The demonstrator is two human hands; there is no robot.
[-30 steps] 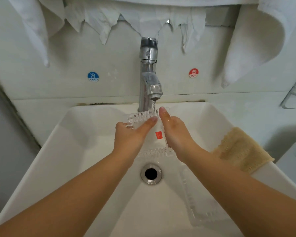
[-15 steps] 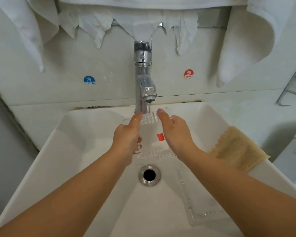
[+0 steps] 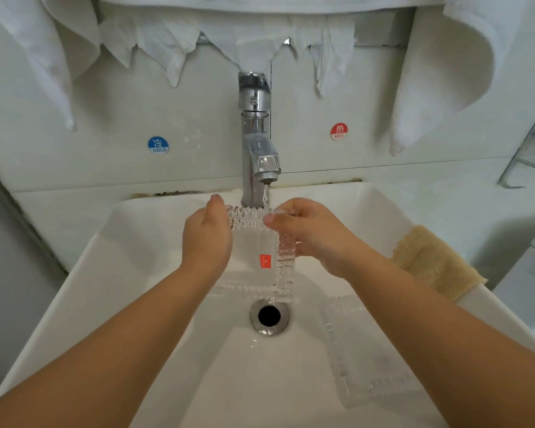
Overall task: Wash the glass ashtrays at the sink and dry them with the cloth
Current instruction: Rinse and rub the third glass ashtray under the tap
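- Sink (image 3: pixel 112 273): white basin; drain (image 3: pixel 269 316) at centre, nearer than the hands.
- Tap (image 3: pixel 257 140): chrome, at the far edge of the basin; a thin stream of water runs from the spout.
- Square glass ashtray (image 3: pixel 254 251): ribbed rim, red sticker (image 3: pixel 265 261) on it; held above the basin, far of the drain, its far rim under the stream.
- Left hand (image 3: pixel 207 239): fingers fairly straight, laid along the ashtray's left edge.
- Right hand (image 3: pixel 312 233): fingers curled round the ashtray's far right rim.
- Second glass ashtray (image 3: pixel 371 359): lies in the basin, near and right of the drain, partly under the right forearm.
- Beige cloth (image 3: pixel 436 261): on the basin's right rim.
- White towels (image 3: pixel 439 66): hang on the far wall above the tap.
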